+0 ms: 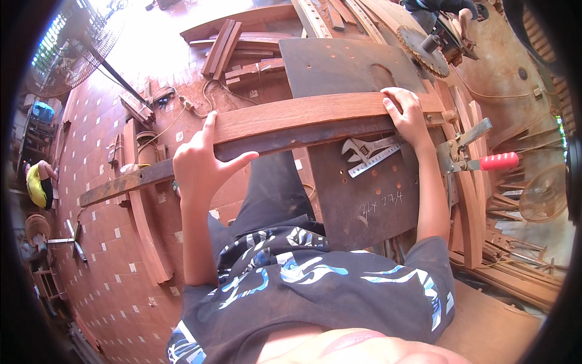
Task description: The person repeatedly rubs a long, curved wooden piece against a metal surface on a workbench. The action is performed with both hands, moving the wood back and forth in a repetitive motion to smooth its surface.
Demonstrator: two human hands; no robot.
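A reddish-brown wooden board (pixel 303 114) lies crosswise in front of me, along a longer dark bar (pixel 137 181) that runs out to the left. At the board's left end is my left hand (pixel 203 159), its forefinger and thumb stretched wide apart; the other fingers are partly hidden. My right hand (pixel 407 118) grips the board near its right end, fingers over the far edge and thumb on top. Nearer to me, on a dark metal table (pixel 376 206), lie an adjustable wrench (pixel 364 147) and a short white ruler (pixel 371 163).
A toggle clamp with a red handle (pixel 498 161) stands right of the table. Beyond it is a toothed circular saw blade (pixel 422 50), with another person's hand (pixel 465 24) nearby. Stacked timber (pixel 222 48) lies at the back. At far left are a large fan (pixel 73 45) and a person in yellow (pixel 40 185).
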